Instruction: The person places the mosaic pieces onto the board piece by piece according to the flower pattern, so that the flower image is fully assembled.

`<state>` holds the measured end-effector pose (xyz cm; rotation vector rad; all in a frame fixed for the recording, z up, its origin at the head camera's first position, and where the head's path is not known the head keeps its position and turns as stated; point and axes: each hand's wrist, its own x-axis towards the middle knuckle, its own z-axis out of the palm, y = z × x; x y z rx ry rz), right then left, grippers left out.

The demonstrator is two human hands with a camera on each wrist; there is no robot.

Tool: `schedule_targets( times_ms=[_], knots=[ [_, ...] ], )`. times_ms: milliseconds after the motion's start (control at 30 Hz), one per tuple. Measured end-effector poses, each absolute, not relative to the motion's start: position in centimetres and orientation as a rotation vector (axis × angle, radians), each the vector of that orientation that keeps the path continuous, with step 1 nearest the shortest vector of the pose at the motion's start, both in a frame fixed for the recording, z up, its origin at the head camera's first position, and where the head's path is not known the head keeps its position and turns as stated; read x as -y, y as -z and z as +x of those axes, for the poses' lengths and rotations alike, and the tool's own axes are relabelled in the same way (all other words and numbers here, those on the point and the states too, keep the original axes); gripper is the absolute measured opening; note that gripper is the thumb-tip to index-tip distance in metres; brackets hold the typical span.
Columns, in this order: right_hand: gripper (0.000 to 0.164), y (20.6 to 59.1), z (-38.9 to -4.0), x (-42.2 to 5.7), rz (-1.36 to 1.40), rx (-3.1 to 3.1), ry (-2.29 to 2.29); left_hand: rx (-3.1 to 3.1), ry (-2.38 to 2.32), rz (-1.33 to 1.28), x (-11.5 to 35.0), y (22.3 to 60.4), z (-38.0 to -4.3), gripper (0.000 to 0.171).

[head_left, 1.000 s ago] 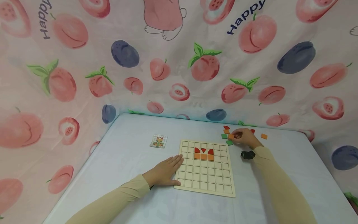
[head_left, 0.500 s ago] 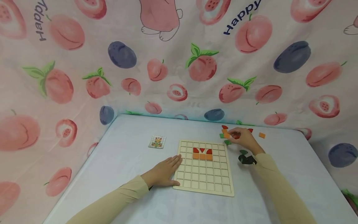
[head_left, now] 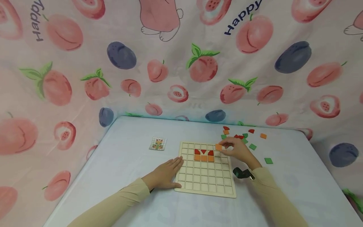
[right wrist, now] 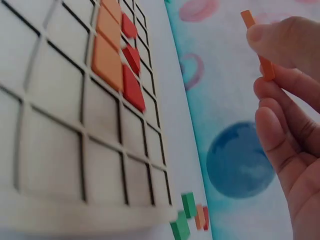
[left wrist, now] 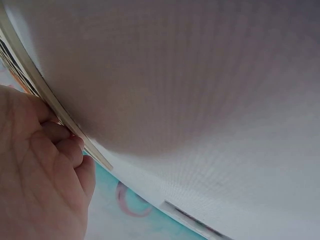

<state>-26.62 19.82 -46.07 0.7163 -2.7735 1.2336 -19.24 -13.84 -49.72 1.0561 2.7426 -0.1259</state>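
Note:
A wooden grid board (head_left: 205, 176) lies on the table, with red pieces (head_left: 210, 153) in one row and orange square tiles (head_left: 204, 158) in the row below. My left hand (head_left: 164, 174) rests on its left edge, fingers straight and thumb near the lower corner. In the left wrist view that hand (left wrist: 45, 165) lies along the board's rim (left wrist: 60, 110). Between thumb and fingers, my right hand (head_left: 236, 149) pinches an orange square tile (head_left: 218, 147) over the board's upper right part. The right wrist view shows the pinched tile (right wrist: 259, 47) edge-on, raised above the board.
Beyond the board's upper right lie loose pieces, among them a green tile (head_left: 252, 146), a red piece (head_left: 251, 131) and an orange tile (head_left: 263, 136). Another green tile (head_left: 268, 160) sits farther right. A small pattern card (head_left: 158, 143) lies left of the board. Fruit-print cloth (head_left: 181, 63) stands behind.
My right hand has lifted an orange tile from the loose pieces and carried it left and nearer, over the board. Pieces it covered now show. My left hand stays on the board's edge.

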Motion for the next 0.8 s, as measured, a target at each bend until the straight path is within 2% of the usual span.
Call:
schedule_targets(
  times_ms=[467,800],
  knots=[
    [0.023,48.9,-24.6,-16.1,0.924,2.754,-1.267,-2.748,0.079,1.101,14.1,49.8,-19.2,0.095],
    [0.023,50.3,-24.5,-15.3,0.878,2.856,-1.233,-2.755,0.102,1.095,14.0,49.9,-19.2,0.096]
  ],
)
